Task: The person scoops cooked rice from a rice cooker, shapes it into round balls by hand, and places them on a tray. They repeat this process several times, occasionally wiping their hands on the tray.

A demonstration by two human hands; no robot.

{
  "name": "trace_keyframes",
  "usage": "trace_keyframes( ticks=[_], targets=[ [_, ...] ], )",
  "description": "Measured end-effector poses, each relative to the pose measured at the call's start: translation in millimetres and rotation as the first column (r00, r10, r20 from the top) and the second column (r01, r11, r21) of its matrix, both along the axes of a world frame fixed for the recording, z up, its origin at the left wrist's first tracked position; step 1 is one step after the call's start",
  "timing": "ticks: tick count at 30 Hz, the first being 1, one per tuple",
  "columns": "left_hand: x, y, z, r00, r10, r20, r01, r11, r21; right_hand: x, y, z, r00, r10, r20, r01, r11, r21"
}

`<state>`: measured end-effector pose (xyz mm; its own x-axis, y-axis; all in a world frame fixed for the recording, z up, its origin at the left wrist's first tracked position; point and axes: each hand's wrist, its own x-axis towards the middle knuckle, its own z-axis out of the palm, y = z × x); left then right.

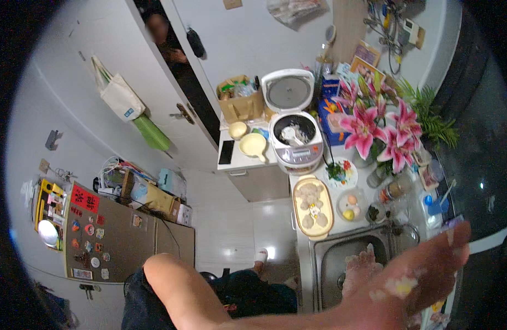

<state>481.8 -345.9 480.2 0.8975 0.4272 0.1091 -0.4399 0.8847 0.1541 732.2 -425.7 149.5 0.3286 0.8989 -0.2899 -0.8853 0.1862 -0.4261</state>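
My left hand [422, 268] reaches across to the right, close to the camera, with pale food bits stuck to its back. Its fingers close on a flat white strip [490, 240] whose kind I cannot tell. Lower down, over the stainless steel sink [329, 264], is my right hand [360, 266], coated in whitish, sticky residue. The left hand hides part of it, so its grip is unclear. Beyond the sink, an oval yellow tray [330, 206] holds several pale lumps of food. A clear bowl [340, 208] beside it contains egg-like items and a yellow one.
An open rice cooker [301, 159] holds rice and a white paddle [289, 134]. Nearby are a plate of chopped greens [352, 183], pink lilies [362, 130], glass jars [395, 187], a cream-coloured pan [253, 145] and a black phone [226, 152]. A person [175, 53] stands in the doorway.
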Motion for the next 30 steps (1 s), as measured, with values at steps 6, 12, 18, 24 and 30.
trace_keyframes(
  ticks=[6,12,18,24,30],
  targets=[
    [-22,-30,22,0.981,0.173,-0.084,-0.174,0.985,-0.004,-22,5,-9,0.979,0.183,-0.090,-0.181,0.983,0.036],
    [-24,-46,35,0.963,0.244,-0.118,-0.247,0.969,-0.006,-22,-6,-17,0.966,0.227,-0.121,-0.217,0.972,0.090],
    [-11,-54,51,0.929,0.340,-0.148,-0.348,0.937,-0.031,-4,-15,-24,0.969,0.216,-0.117,-0.198,0.969,0.145],
    [1,-74,81,0.723,0.630,-0.284,-0.654,0.756,0.012,-38,-27,-19,0.886,0.393,-0.244,-0.343,0.912,0.223],
    [9,-32,25,0.757,0.618,-0.213,-0.620,0.782,0.065,-12,-34,-12,0.957,0.236,-0.170,-0.190,0.950,0.248]
  ],
)
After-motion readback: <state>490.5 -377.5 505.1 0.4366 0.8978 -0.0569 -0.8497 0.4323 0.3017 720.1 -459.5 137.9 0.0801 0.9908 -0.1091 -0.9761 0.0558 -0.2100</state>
